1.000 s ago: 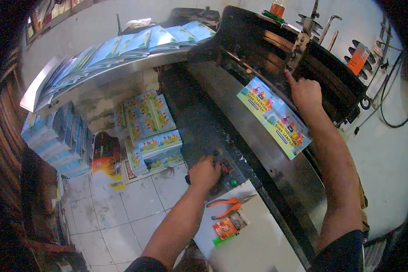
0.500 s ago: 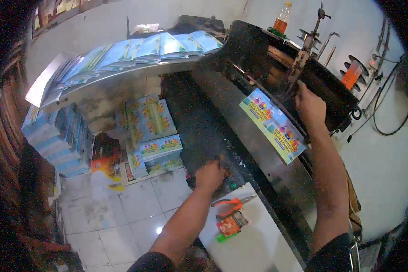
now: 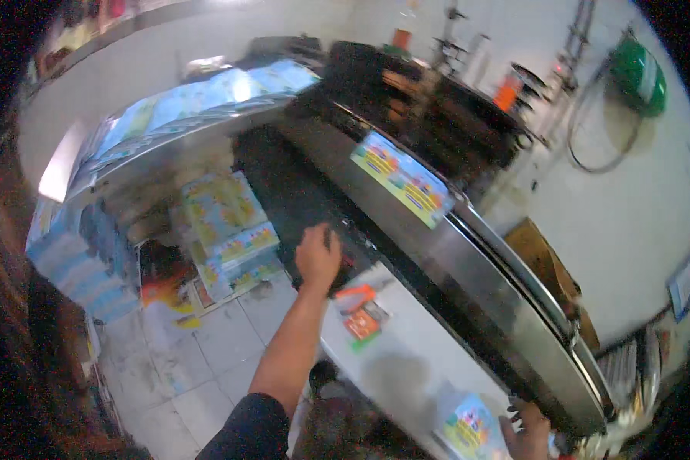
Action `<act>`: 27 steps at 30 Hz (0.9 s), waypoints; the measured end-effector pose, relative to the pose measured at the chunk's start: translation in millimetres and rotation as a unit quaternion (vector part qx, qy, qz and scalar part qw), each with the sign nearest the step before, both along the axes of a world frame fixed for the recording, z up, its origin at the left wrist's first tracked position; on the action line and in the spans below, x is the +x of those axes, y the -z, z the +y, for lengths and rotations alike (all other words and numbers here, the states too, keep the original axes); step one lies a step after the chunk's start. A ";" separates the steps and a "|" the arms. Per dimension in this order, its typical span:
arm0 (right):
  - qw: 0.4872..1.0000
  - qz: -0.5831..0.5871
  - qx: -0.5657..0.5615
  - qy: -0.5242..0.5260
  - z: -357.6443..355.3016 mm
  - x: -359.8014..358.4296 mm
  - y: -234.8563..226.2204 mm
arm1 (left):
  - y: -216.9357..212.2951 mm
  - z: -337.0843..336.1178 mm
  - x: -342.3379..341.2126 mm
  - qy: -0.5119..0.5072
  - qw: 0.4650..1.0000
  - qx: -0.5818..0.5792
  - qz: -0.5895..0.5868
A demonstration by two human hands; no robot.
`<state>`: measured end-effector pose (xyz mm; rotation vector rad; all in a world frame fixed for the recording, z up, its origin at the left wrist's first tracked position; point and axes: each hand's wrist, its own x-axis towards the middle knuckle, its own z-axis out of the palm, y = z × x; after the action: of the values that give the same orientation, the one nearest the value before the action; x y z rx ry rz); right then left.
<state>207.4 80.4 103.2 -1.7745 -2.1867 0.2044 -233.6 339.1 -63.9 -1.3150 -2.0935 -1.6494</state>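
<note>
My left hand (image 3: pixel 318 257) is over the dark side of the machine (image 3: pixel 284 165), its fingers apart and nothing visible in them. Low on the right, my right hand (image 3: pixel 527 431) is slightly blurred, fingers bent and spread, beside a small stack of colourful printed booklets (image 3: pixel 468 429) on the white board (image 3: pixel 414 337). Whether it touches them I cannot tell. Across the metal bed of the machine lies a printed strip (image 3: pixel 401 180) with two matching cover pictures. Between my arms, orange-handled pliers (image 3: pixel 353 297) and a small orange-and-green packet (image 3: pixel 363 323) rest on the white board.
A curved shelf (image 3: pixel 207 123) at the far left carries a row of fanned booklets (image 3: pixel 199 100). Below it, stacks of printed sheets (image 3: pixel 222 222) and tied-looking bundles (image 3: pixel 84 257) stand on the tiled floor (image 3: pixel 222 345). A green rounded object (image 3: pixel 640 77) hangs on the right wall.
My right hand has left the machine's upper mechanism and come down to the booklets at lower right. My left hand has lifted off the machine's dark side. The view has turned right.
</note>
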 end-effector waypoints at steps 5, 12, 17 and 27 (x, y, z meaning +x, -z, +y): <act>0.994 -0.032 -0.097 0.036 -73.6 44.1 74.6 | -22.8 -89.5 71.4 0.116 0.990 0.084 0.017; 0.990 -0.070 -0.117 0.026 -112.7 72.5 121.6 | 5.6 -155.8 214.8 0.375 0.923 -0.007 0.087; 0.996 -0.065 -0.054 0.042 -119.4 83.9 138.2 | 18.9 -156.1 229.1 0.340 0.919 -0.107 0.167; 0.993 -0.060 -0.099 0.001 -95.8 103.1 127.9 | 36.1 -154.4 220.5 0.301 0.930 -0.136 0.162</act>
<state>310.5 -15.3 -24.7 -1.9410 -2.3182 0.3318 -13.1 184.7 -100.0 -2.3205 -1.8650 -1.1975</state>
